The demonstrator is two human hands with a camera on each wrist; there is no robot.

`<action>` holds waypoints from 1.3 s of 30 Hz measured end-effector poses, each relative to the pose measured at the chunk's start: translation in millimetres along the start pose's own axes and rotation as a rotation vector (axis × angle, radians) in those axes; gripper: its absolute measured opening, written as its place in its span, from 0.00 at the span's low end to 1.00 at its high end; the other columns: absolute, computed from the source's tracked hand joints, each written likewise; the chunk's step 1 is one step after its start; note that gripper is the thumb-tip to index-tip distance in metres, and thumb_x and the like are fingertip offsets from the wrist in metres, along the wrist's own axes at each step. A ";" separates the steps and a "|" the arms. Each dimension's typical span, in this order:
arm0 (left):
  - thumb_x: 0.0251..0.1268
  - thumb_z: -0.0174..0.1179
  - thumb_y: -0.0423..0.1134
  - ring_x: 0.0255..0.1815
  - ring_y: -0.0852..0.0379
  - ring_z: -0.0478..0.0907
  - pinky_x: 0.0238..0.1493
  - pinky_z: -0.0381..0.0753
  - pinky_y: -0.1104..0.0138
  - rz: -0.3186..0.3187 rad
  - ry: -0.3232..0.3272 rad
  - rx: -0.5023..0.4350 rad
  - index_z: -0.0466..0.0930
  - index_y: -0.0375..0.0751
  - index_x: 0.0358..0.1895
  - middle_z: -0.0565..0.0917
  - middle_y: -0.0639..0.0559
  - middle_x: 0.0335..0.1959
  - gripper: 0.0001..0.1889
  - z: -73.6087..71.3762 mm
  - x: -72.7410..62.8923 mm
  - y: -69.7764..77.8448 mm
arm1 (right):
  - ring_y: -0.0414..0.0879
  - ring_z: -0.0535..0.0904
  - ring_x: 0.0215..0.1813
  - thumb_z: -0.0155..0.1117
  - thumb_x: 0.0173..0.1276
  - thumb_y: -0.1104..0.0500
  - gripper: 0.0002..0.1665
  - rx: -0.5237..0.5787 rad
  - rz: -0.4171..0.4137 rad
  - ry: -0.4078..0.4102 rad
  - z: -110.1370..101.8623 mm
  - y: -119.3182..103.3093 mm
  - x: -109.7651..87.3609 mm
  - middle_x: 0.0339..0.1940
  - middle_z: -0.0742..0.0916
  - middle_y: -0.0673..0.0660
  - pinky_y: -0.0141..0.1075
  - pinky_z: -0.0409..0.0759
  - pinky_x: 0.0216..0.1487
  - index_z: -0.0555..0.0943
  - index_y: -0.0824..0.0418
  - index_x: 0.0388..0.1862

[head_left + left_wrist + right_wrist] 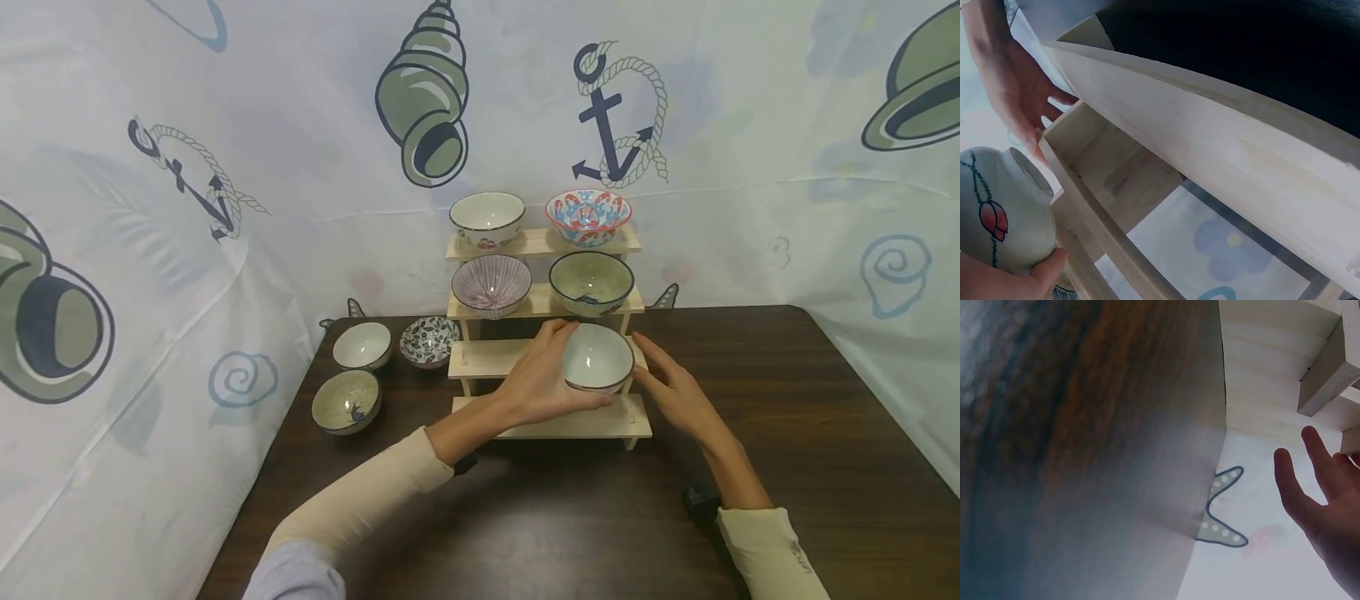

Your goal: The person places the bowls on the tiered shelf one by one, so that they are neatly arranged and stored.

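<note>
My left hand [542, 379] grips a small white bowl [597, 357] with a dark rim, thumb below and fingers along its far left side. In the left wrist view a red flower on a green vine shows on the outer wall of this bowl [1016, 219]. The bowl is in front of the right half of the stepped wooden stand [483, 360]. Beside it, my right hand [675, 396] reaches to the stand's right end, fingers extended and holding nothing. In the right wrist view that hand [1329, 506] has its fingers spread near the wooden steps.
On the top step stand a flowered white bowl [487, 215] and a red-blue bowl [588, 215]; below them, a purple-striped bowl [492, 285] and a green bowl [592, 282]. Left on the dark table [750, 375] are a white bowl [362, 344], a black-patterned bowl [430, 340] and an olive bowl [346, 402].
</note>
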State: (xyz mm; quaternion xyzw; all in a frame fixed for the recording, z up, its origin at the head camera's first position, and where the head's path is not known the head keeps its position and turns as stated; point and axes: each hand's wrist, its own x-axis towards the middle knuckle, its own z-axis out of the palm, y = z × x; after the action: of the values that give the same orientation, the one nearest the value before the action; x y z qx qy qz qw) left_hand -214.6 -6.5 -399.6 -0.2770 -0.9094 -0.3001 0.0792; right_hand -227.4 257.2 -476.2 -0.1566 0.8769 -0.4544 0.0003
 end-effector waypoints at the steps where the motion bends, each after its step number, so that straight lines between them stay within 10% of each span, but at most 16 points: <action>1: 0.44 0.77 0.67 0.66 0.54 0.72 0.60 0.82 0.59 -0.003 0.001 -0.001 0.62 0.45 0.78 0.68 0.46 0.72 0.58 0.7 1.2 0.0 | 0.72 0.65 0.78 0.50 0.84 0.44 0.39 0.001 0.000 -0.001 -0.1 0.0 0.0 0.86 0.59 0.63 0.70 0.69 0.69 0.51 0.49 0.87; 22: 0.46 0.77 0.65 0.63 0.56 0.71 0.58 0.81 0.62 0.004 -0.003 -0.048 0.67 0.45 0.74 0.71 0.49 0.67 0.52 9.9 15.3 -4.3 | 0.72 0.60 0.80 0.50 0.84 0.45 0.39 0.007 -0.017 0.003 0.5 -0.4 1.8 0.86 0.59 0.63 0.68 0.65 0.73 0.53 0.55 0.86; 39: 0.43 0.78 0.68 0.63 0.53 0.73 0.63 0.80 0.61 -0.087 0.048 -0.039 0.66 0.40 0.70 0.66 0.45 0.69 0.54 20.7 23.7 -2.8 | 0.73 0.63 0.79 0.51 0.83 0.42 0.38 0.007 0.023 0.004 -0.5 -2.7 2.0 0.86 0.59 0.60 0.72 0.69 0.68 0.51 0.38 0.86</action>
State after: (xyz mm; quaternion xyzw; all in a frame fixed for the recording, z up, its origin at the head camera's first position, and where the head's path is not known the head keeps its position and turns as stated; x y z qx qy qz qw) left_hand -235.5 14.6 -410.3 -0.2313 -0.9123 -0.3276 0.0825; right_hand -228.7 255.6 -473.5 -0.1454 0.8770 -0.4579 0.0044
